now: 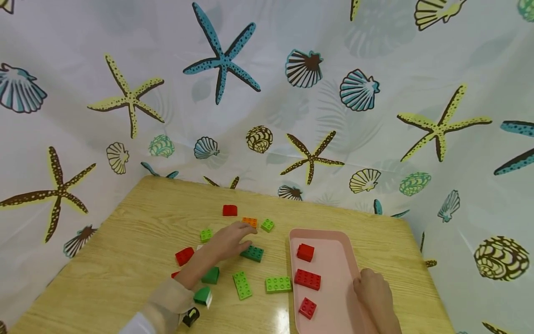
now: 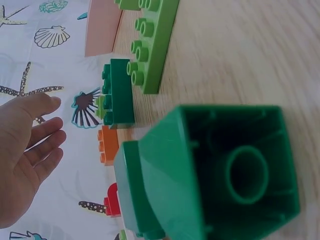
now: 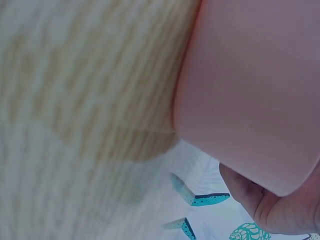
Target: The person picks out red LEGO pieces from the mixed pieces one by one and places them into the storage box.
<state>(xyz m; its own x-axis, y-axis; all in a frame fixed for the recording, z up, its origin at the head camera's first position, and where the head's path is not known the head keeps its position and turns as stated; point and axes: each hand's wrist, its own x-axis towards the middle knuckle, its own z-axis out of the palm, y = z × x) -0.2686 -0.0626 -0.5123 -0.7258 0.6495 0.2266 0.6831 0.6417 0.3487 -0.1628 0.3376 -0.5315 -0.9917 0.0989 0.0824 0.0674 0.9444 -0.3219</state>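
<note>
Pink tray (image 1: 337,292) on the worktop (image 1: 133,260), rim gripped by the right hand (image 1: 374,288).
Left of the tray, the left hand (image 1: 230,240) hangs, grip released, near a dark green brick (image 1: 253,253); red bricks (image 1: 308,279) lie inside.

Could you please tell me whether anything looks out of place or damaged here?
One green block looks odd: in the left wrist view it lies tipped on its side, hollow underside exposed, whereas the lime brick beside the tray sits studs up. I see no obvious damage.
</note>
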